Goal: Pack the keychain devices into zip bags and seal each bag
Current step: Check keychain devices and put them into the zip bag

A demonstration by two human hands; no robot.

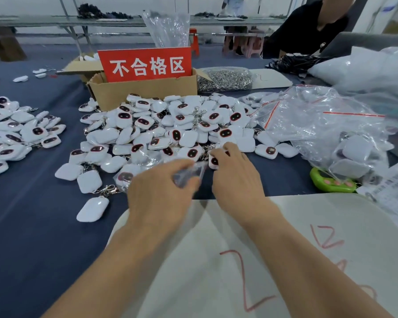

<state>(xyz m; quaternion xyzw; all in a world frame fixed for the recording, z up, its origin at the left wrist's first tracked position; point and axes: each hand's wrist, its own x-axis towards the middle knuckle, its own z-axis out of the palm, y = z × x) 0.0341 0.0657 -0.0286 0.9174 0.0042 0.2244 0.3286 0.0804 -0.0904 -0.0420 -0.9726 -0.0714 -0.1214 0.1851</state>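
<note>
A big heap of white keychain devices with dark oval faces covers the blue cloth ahead of me. My left hand grips a small clear zip bag, blurred by motion. My right hand reaches into the near edge of the heap and pinches one white keychain device between its fingers, just right of the bag's mouth. A second pile of devices lies at the left.
A cardboard box with a red sign stands behind the heap. Clear zip bags are piled at the right, beside a green gadget. A bag of metal clasps lies behind. White sheets cover the near edge. A person sits at far right.
</note>
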